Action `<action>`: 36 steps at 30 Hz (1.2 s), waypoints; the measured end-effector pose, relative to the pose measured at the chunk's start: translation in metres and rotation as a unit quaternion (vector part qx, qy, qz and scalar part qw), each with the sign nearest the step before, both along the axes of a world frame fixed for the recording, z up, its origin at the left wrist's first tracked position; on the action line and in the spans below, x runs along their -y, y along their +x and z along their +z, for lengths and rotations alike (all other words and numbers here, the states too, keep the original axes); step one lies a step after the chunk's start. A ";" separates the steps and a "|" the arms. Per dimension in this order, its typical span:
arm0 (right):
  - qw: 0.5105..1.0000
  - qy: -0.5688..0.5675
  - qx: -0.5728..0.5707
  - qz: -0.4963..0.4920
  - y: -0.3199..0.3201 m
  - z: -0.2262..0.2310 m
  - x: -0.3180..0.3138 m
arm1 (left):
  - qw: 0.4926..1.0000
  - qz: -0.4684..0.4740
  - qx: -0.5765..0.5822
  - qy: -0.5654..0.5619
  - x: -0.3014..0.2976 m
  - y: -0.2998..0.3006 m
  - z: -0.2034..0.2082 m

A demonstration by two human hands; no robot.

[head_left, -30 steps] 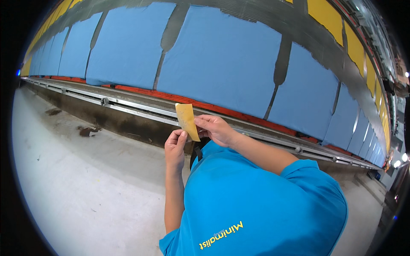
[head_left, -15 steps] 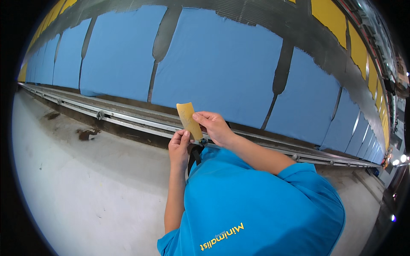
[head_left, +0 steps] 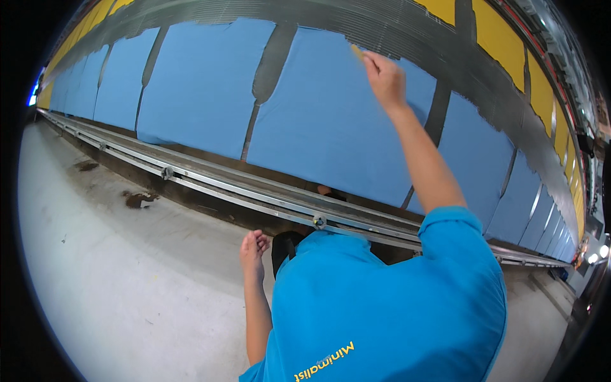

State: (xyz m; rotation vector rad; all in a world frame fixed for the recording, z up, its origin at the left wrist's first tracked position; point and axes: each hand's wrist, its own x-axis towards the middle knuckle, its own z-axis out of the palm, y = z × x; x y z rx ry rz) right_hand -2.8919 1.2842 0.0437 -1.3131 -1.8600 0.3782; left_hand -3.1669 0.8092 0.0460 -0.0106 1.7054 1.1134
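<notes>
Over the far edge of a light blue fabric panel (head_left: 337, 114), my right hand (head_left: 387, 81) pinches a small yellow-tan strip (head_left: 358, 52). Only a narrow end of that strip shows past the fingers. The arm reaches forward across the panel, and I cannot tell whether the strip touches the fabric. Low on the left, near the metal rail, my left hand (head_left: 254, 245) hangs with loosely bent fingers and nothing visible in it.
More blue panels (head_left: 197, 83) lie side by side on the long dark table (head_left: 407, 32), with yellow panels (head_left: 503, 38) beyond. A metal rail (head_left: 210, 183) with knobs runs along the near edge. The pale floor (head_left: 127, 267) has brown patches.
My right hand has moved from near my waist to the panel's far edge, taking the yellow-tan strip along. My left hand has let go of the strip and dropped lower.
</notes>
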 end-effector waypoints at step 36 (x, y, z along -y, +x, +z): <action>0.949 -0.048 0.115 0.289 -0.444 -0.037 0.182 | 0.980 0.042 -0.072 -0.181 0.198 -0.466 -0.108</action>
